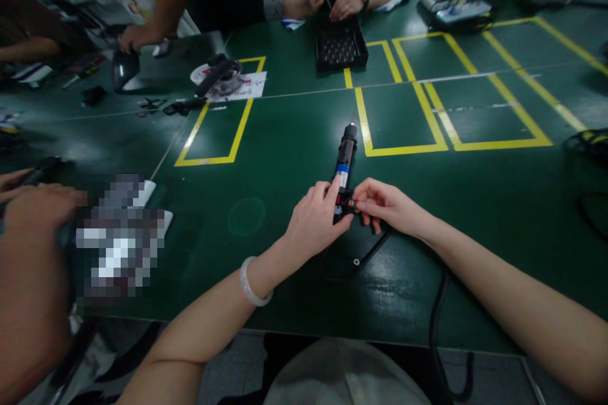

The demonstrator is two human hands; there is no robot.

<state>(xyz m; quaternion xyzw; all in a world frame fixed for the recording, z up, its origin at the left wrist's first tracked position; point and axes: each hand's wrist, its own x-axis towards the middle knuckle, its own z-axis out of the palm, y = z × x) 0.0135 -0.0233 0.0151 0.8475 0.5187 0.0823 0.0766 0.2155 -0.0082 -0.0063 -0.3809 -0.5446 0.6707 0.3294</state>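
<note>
A dark, pen-shaped electric screwdriver (pixel 348 149) lies on the green table, its thin bit pointing away from me. Along its body, part of the casing is off and a blue and silver cylinder shows. My left hand (pixel 311 218) is closed over the near part, forefinger along the body and thumb at the end. Beside it, the fingertips of my right hand (pixel 387 202) pinch at the tool's right side, where red and some pale bits show; what exactly they hold is too small to tell. A black cord (pixel 375 250) lies just below my right hand.
Yellow tape (pixel 403 150) marks rectangles on the table (pixel 285 139). A black tray (pixel 342 66) stands ahead, near a co-worker's hands (pixel 346 5). Tools lie on paper (pixel 256 85) at the back left. Another person's arm (pixel 35 266) reaches in at left; a thick cable (pixel 439 310) hangs over the near edge.
</note>
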